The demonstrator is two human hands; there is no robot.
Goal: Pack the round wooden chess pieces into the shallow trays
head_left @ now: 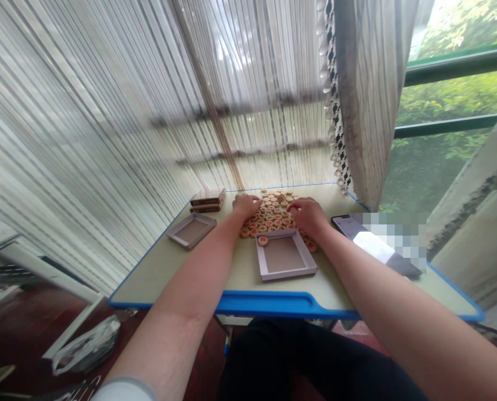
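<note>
Many round wooden Chinese chess pieces [269, 210] lie packed together on the table, some stacked, with red or dark characters on them. At the left edge of the pile is my left hand [246, 205], open, its fingers bent over the pieces. My right hand [310, 214] rests at the right edge, fingers curved and apart, with part of them hidden behind the hand. In front of the pile stands a shallow white box [288, 275]. One piece with a red character [262, 240] is in its back left corner. Another piece [310, 245] lies beside the box on the right.
A second shallow box or lid [181, 240] lies left on the blue-edged table [148, 278]. Behind it is a stack of flat boxes [207, 199]. A phone [340, 223] and a bright, partly blurred item [373, 248] are at right. Curtains [252, 111] hang behind the table.
</note>
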